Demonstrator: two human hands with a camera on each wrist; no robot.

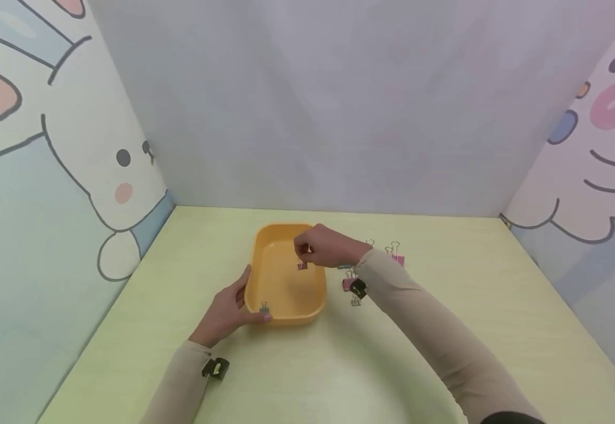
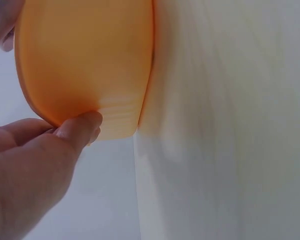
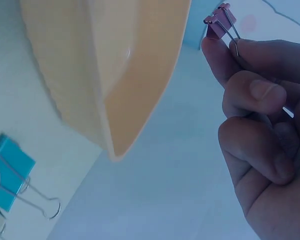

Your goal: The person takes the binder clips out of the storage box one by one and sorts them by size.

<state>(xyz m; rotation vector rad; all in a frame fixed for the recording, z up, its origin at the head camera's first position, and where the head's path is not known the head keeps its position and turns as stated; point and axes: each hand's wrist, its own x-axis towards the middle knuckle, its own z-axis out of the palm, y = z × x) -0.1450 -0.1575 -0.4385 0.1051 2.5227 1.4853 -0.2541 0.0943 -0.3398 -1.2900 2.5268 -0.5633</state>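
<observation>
A yellow-orange plastic tray (image 1: pixel 287 291) stands on the table. My left hand (image 1: pixel 227 312) holds its near left corner, fingers along the left side and thumb at the front rim; in the left wrist view the thumb (image 2: pixel 80 131) lies against the outer wall. Over the tray, my right hand (image 1: pixel 330 245) pinches a small pink binder clip (image 3: pixel 221 22) by its wire handles, between thumb and index finger, with the other fingers curled in. A small grey binder clip (image 1: pixel 264 307) shows inside the tray near the front left corner.
Right of the tray, partly behind my right forearm, lie several binder clips: a pink one (image 1: pixel 348 284), another pink one (image 1: pixel 398 259), a small one (image 1: pixel 356 301) and a teal one (image 3: pixel 11 170). A grey wall (image 1: pixel 334 118) closes the table's back; printed panels flank it.
</observation>
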